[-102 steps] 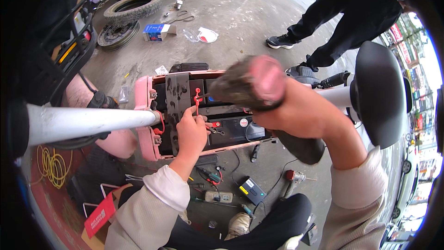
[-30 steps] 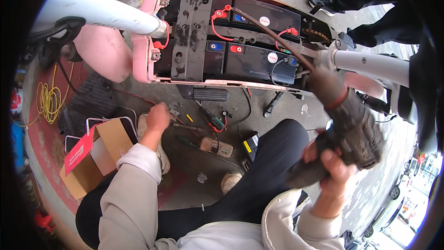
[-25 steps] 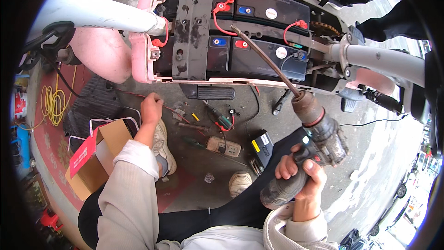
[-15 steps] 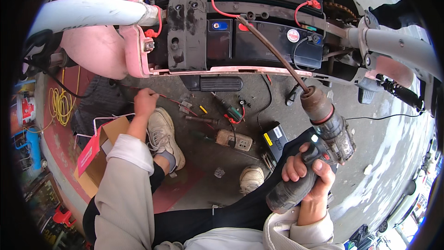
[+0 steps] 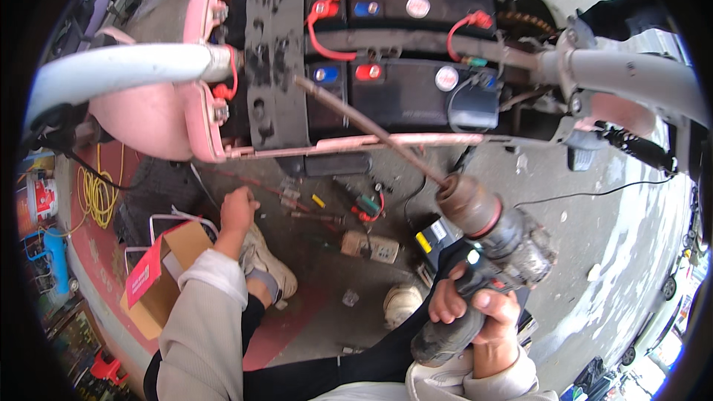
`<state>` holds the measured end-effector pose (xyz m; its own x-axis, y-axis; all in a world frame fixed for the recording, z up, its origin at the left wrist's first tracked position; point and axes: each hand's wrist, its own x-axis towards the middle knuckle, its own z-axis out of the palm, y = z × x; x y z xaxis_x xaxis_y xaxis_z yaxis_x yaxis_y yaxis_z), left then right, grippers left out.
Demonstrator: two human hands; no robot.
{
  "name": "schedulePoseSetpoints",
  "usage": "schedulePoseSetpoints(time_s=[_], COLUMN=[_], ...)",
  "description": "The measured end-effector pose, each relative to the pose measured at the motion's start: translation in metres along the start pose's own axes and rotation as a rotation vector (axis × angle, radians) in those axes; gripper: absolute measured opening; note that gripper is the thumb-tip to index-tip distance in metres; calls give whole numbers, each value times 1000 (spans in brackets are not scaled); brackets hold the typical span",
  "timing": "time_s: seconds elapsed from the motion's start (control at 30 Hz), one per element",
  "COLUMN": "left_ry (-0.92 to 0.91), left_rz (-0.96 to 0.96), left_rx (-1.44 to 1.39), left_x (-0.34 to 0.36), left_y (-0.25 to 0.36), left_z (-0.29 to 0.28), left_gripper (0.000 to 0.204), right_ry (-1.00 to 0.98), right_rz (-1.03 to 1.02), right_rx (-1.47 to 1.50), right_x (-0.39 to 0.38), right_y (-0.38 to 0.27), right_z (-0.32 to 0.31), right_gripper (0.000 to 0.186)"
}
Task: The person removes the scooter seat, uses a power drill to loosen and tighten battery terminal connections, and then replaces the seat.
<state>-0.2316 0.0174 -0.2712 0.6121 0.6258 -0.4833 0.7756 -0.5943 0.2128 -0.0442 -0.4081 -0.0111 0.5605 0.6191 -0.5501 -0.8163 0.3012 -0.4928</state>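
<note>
My right hand (image 5: 486, 317) is wrapped round the grip of a worn cordless drill (image 5: 496, 234) with its light on. From the chuck a long driver bit (image 5: 371, 130) points up and left; in the picture its tip overlaps the black crosspiece (image 5: 277, 56) over the batteries, and I cannot tell whether it touches. Beneath the crosspiece, dark batteries (image 5: 416, 100) with red and blue terminals sit in the pink frame of an electric two-wheeler (image 5: 349, 142). Over my left shoe (image 5: 269, 263), my left hand (image 5: 238, 212) has its fingers curled together; whatever they may hold is hidden.
An open cardboard box (image 5: 167, 282) stands left of my leg. On the floor ahead lie a power strip (image 5: 370, 246), a green-handled tool (image 5: 365, 208) and a black box with a yellow label (image 5: 438, 238). Yellow cable (image 5: 96, 193) is coiled at far left.
The drill has shifted left, its bit tip passing from between the batteries to over the crosspiece. My left hand sits lower, still closed. The view has shifted somewhat.
</note>
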Motion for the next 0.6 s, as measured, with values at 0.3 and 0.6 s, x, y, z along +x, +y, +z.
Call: schedulePoseSetpoints(time_s=[0.3, 0.6], left_ry=[45, -92], left_rz=[1, 249], left_rx=[68, -1], left_x=[-11, -35], left_y=[-13, 75], left_z=[10, -74], left_gripper=[20, 26], right_ry=[-98, -84], right_rz=[4, -3], right_rx=[148, 88], right_x=[-1, -11], right_y=[-3, -11], right_z=[-9, 3], right_gripper=[48, 47])
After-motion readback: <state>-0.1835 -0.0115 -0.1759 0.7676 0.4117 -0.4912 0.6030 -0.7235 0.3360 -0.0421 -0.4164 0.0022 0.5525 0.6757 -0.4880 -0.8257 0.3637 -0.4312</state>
